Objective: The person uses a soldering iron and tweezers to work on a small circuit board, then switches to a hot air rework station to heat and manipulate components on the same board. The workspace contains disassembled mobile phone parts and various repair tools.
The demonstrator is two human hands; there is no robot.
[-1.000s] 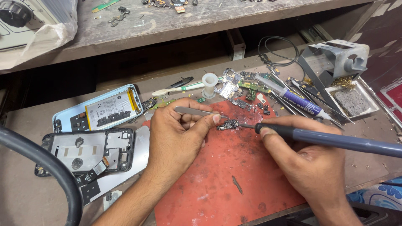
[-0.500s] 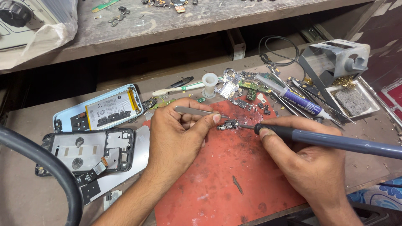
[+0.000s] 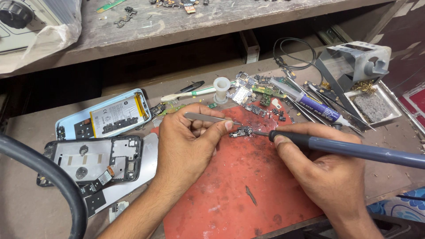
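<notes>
My left hand (image 3: pixel 188 144) pinches silver tweezers (image 3: pixel 208 117) whose tips press on a small dark circuit board (image 3: pixel 242 131) lying on a red work mat (image 3: pixel 239 190). My right hand (image 3: pixel 323 170) grips a soldering iron with a grey-blue handle (image 3: pixel 354 149); its metal tip touches the right end of the small board. Both hands rest on the mat.
Left of the mat lie an opened phone back with a battery (image 3: pixel 104 116) and a dark phone frame (image 3: pixel 90 159). Behind the mat are a toothbrush (image 3: pixel 186 93), a white spool (image 3: pixel 221 88), board scraps (image 3: pixel 259 90), a flux syringe (image 3: pixel 316 108) and an iron stand with a sponge tray (image 3: pixel 367 95). A thick black hose (image 3: pixel 57 177) crosses at the near left.
</notes>
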